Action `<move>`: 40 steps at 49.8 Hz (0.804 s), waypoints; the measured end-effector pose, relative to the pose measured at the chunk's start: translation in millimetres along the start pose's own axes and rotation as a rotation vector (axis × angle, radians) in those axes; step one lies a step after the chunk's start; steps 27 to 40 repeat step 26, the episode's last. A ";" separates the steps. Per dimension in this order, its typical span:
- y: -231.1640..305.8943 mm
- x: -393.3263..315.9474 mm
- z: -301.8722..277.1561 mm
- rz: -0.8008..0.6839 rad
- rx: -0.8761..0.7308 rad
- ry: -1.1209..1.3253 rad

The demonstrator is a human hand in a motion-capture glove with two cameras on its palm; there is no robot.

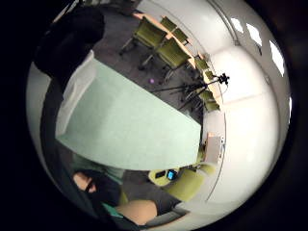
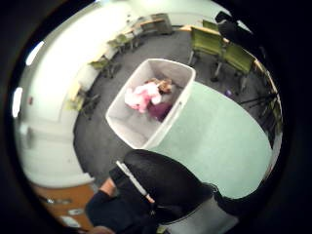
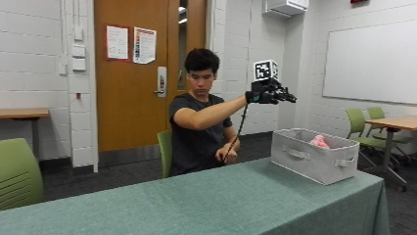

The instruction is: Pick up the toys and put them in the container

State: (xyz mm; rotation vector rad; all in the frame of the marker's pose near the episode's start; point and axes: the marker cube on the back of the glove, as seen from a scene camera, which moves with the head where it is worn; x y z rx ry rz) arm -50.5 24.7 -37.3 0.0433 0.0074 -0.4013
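Observation:
My gloved right hand [image 3: 269, 93] is raised at head height, above the table and to the left of the container, with its fingers stretched out and nothing in them. The grey fabric container [image 3: 312, 159] stands at the right end of the green table [image 3: 196, 205]. A pink toy [image 3: 319, 142] shows over its rim. In the thumb side palm view the container [image 2: 126, 127] holds a pink toy [image 2: 141, 95], a purple toy [image 2: 159, 111] and a brownish one [image 2: 166, 86]. I see no toys on the tabletop [image 1: 125, 125].
The person's bare hand rests near the table's far edge [image 3: 224, 155]. Green chairs [image 3: 365, 129] and a wooden table [image 3: 394, 122] stand to the right, another green chair [image 3: 16, 171] at the left. A tripod [image 1: 211, 84] stands on the floor past the table.

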 end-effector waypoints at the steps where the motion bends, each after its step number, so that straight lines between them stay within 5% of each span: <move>1: -1.3 7.2 3.6 0.076 -0.002 0.072; 16: 62.4 72.7 19.4 0.233 -0.038 0.145; 40: 70.5 102.4 36.4 0.269 -0.060 0.117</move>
